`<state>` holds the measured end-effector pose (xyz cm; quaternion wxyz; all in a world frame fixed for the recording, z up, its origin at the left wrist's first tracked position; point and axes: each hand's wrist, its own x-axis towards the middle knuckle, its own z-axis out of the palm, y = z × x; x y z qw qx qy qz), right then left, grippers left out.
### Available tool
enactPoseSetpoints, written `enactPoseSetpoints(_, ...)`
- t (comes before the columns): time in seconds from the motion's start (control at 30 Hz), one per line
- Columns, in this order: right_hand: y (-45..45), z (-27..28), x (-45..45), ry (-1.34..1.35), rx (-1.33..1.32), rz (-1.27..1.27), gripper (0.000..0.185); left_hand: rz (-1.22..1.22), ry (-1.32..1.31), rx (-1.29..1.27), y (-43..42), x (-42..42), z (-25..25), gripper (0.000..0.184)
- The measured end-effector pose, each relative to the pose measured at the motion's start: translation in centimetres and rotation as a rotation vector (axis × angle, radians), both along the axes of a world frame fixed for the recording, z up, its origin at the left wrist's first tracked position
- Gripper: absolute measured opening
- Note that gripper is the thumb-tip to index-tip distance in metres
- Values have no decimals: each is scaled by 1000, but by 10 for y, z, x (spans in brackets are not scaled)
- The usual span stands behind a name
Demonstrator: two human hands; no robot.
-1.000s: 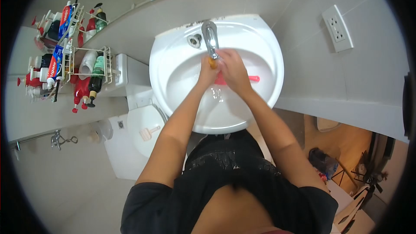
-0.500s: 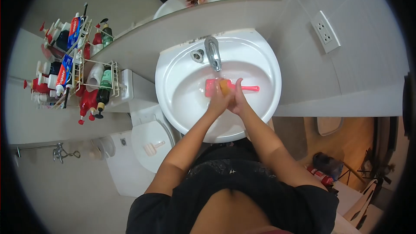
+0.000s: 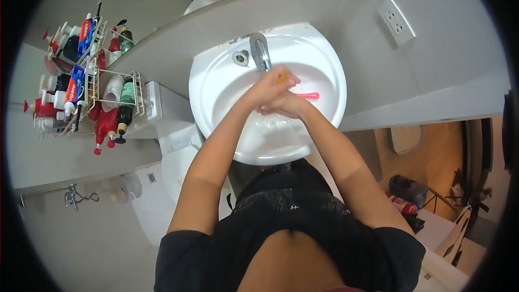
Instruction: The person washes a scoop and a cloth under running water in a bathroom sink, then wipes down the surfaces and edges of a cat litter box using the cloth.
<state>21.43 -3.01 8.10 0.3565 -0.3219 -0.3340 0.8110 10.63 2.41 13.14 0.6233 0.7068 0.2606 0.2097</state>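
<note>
Over the white sink [image 3: 332, 89], my left hand [image 3: 268, 87] is closed around a small yellow-orange bar [image 3: 283, 78] that looks like soap. Most of that bar is covered by the fingers. My right hand [image 3: 287, 106] lies just below and against the left one, its fingers stretched out toward the left, with nothing visible in it. A pink handle [image 3: 309, 96] shows on the basin floor to the right of the hands; its flat head is hidden behind them. The chrome faucet [image 3: 260, 52] stands just above my left hand, and water splashes in the basin under the hands.
A metal drain-like fitting [image 3: 240, 58] sits left of the faucet. A wire rack [image 3: 139, 94] with toothpaste [image 3: 75, 85] and several bottles hangs at left, above the toilet [image 3: 178, 165]. A mirror runs behind the sink. A wall outlet [image 3: 397, 21] is at right.
Both hands have moved up toward the faucet, and the left now crosses over the right. The pink tool's head has become hidden. The whole view has shifted slightly.
</note>
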Motion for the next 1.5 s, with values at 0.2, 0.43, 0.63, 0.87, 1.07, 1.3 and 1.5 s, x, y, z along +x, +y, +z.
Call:
enactPoseSetpoints(0.2, -3, 14, -21, -257, -20, -212, 16, 99, -31, -247, -1, 0, 10, 19)
enactPoseSetpoints(0.43, -13, 16, -32, -468, -56, -288, 12, 291, 50, -127, -10, 2, 0, 30)
enactPoseSetpoints(0.63, -20, 3, -46, -612, 118, -480, 14, 403, 44, -28, -18, 6, -9, 37)
enactPoseSetpoints(0.87, -28, -9, -44, -1013, 359, -465, 32, 459, 159, 111, -25, 6, -11, 46)
enactPoseSetpoints(1.07, -41, 10, -44, -1098, 341, -462, 30, 481, 112, 261, -39, 7, -1, 44)
enactPoseSetpoints(1.3, -54, 19, -46, -1225, 294, -413, 31, 434, 216, 372, -57, 2, 17, 41)
enactPoseSetpoints(1.5, -64, 37, -48, -1247, 185, -369, 29, 477, 72, 557, -64, -1, 13, 32)
